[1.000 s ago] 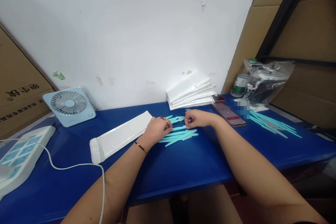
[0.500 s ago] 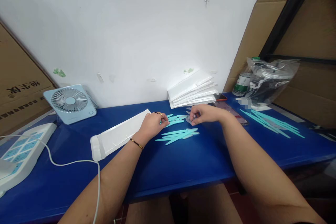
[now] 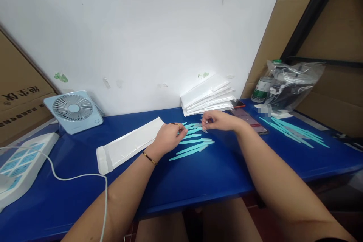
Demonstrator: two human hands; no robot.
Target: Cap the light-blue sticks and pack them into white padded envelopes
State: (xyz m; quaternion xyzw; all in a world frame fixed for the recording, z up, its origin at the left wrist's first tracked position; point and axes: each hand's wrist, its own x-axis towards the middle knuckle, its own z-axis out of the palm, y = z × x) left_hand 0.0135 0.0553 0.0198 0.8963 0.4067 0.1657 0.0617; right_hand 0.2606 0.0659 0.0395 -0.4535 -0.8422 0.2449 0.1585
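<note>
Head camera view, and from where I stand the sorting looks partway done, though that is only my judgement. My landmark is one long white padded envelope (image 3: 133, 141), lying flat on the blue tabletop (image 3: 204, 181); whether anything is inside it I cannot tell. Just to the right of that envelope lies the group being handled: slim turquoise plastic sticks with pale translucent ends (image 3: 187, 152). The sticks on the near side are spread roughly side by side, a couple of them overlapping, while those on the far side sit bunched beneath the fingers. The left hand (image 3: 169, 136), beside the envelope's right end, has its fingertips drawn together over the sticks' left ends; I can't tell whether it grips one. The right hand (image 3: 217, 121), farther right of the envelope, has thumb and fingers brought close at the pale ends, and its hold is equally unclear. What appears left over: a second loose bunch of turquoise sticks (image 3: 300, 136), well to the envelope's right with neither hand near it, and a fanned pile of white padded envelopes (image 3: 207, 96), behind and right of my landmark, also untouched.
</note>
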